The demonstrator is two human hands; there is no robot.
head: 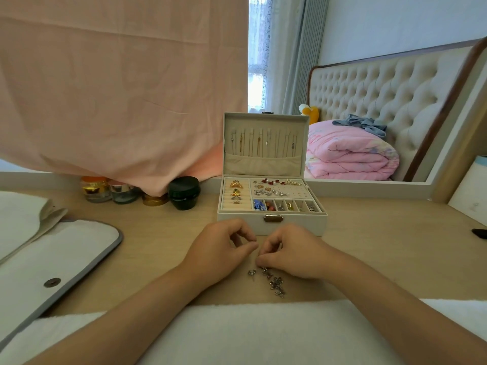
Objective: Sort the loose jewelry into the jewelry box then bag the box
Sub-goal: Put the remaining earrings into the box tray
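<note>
An open white jewelry box [297,224] stands on the wooden table, lid upright with necklaces hanging inside. Its tray holds rings at the left, earrings on a pad and small compartments at the front. Several loose silver earrings [275,281] lie on the table in front of the box. My left hand [224,248] and my right hand [290,252] meet just above that pile, fingers curled. Their fingertips pinch something small between them; it is too tiny to make out clearly, probably one silver earring.
A white bag with grey trim and a snap button [52,262] lies at the left. Cosmetic jars [183,192] stand behind it under a pink cloth [118,88]. A white towel [250,330] covers the near table edge. A dark object [479,233] sits at the right edge.
</note>
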